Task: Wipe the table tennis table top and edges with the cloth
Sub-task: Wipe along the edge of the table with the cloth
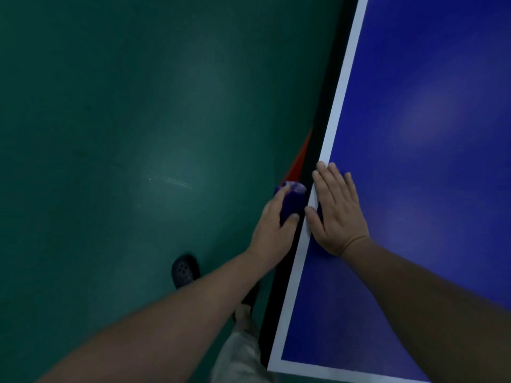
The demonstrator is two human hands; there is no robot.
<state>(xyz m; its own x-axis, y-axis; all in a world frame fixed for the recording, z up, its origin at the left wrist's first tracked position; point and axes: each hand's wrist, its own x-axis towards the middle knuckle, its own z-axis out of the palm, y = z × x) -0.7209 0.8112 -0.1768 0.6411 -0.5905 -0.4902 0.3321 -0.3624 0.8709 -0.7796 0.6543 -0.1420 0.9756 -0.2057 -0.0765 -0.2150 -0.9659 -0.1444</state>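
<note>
the left hand [272, 222] grips a dark purple cloth [290, 201] and holds it against the black side edge of the blue table [414, 106]. the bunched cloth runs long along that edge, away from the person. the right hand [336, 214] lies flat and open on the top, over the white line [338, 100]. no writing shows. a dark shoe [184, 270] stands on the green floor [138, 106].

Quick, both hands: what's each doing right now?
Left hand: grips the cloth against the table's side edge.
Right hand: open, flat on the table top.
</note>
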